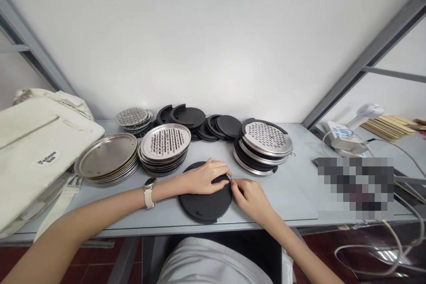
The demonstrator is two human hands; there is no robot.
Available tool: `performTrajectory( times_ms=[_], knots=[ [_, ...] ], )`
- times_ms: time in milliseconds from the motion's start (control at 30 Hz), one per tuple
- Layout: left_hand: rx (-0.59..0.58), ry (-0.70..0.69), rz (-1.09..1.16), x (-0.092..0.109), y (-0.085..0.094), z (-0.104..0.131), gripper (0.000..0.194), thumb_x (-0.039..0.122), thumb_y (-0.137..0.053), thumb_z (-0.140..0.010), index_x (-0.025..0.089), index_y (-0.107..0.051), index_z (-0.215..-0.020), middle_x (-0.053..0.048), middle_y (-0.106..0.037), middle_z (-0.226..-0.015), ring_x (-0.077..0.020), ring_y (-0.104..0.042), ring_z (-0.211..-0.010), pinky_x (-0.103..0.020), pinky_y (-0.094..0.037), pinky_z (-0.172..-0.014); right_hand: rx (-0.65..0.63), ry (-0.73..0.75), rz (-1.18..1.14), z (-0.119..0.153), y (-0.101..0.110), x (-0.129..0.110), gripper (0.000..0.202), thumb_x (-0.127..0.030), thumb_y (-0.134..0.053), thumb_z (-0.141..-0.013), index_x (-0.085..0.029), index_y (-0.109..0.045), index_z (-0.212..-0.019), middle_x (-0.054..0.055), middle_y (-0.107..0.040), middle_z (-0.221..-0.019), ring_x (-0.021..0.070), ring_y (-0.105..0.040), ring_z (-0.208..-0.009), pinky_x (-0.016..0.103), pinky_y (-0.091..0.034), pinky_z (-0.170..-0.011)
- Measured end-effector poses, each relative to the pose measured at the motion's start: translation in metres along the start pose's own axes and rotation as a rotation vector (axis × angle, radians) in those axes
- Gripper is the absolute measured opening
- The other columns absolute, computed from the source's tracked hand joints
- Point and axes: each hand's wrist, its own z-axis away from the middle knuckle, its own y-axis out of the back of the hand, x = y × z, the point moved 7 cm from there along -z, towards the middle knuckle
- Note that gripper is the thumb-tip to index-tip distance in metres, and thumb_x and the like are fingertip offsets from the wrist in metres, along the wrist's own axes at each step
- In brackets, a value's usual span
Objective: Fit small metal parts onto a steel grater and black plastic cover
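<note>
On the table in front of me lies a black round plate with a raised rim along part of its edge. My left hand rests across its upper part, with bent fingers gripping it near the right edge. At that edge, my right hand is closed in a pinch, its fingertips meeting those of my left hand. A small shiny bit shows between the fingertips, too small to make out. Behind my right hand stands a stack of metal grater discs set in black holders, with a small ring at its side.
Left of the plate are stacked grater discs and plain metal discs. More black holders and small graters line the wall. A cream bag lies far left. A white device with cables stands right.
</note>
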Motion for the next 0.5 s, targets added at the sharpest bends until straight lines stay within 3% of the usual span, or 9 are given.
performTrajectory(
  times_ms=[500],
  knots=[
    [-0.022, 0.024, 0.015, -0.0011, -0.0009, -0.0003, 0.011, 0.019, -0.049, -0.093, 0.019, -0.056, -0.102, -0.006, -0.062, -0.101, -0.0199, -0.057, -0.100, -0.033, -0.035, -0.096, -0.004, 0.009, 0.004, -0.0002, 0.0003, -0.0010, 0.045, -0.029, -0.031, -0.096, -0.019, -0.052, -0.058, 0.002, -0.058, -0.053, 0.0131, -0.047, -0.047, 0.027, -0.025, -0.053]
  ],
)
